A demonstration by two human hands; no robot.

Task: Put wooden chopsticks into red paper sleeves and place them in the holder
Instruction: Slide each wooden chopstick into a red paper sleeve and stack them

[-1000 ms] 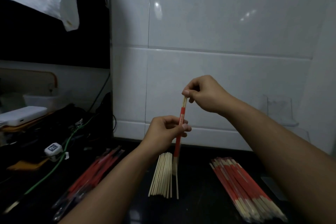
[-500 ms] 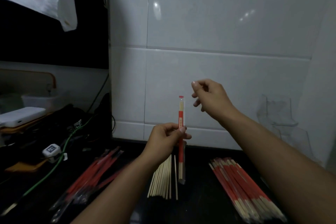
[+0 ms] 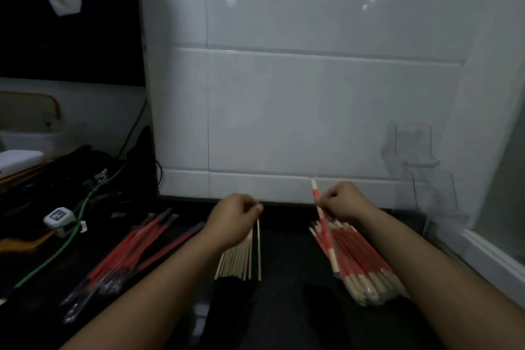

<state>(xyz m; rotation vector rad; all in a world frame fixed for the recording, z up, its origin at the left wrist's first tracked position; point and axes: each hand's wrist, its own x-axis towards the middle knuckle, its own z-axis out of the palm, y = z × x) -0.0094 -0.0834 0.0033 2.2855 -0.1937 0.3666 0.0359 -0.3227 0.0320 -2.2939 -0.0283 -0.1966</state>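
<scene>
My right hand [image 3: 342, 202] pinches a sleeved pair [image 3: 324, 224], tilted, its lower end over the sleeved pile [image 3: 358, 258] on the dark counter [image 3: 284, 278]. My left hand [image 3: 235, 219] curls over the far end of the bare chopsticks [image 3: 241, 258], fingers closed on one or more of them, though I can't tell exactly which. Empty sleeves [image 3: 127, 250] lie left; the clear holder [image 3: 431, 193] stands right by the tiled wall [image 3: 312, 94].

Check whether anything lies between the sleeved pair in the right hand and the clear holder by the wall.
Nothing visible blocks it. The right hand grips the sleeved pair above the sleeved pile; the clear holder stands further right by the wall, with open counter between.
</scene>
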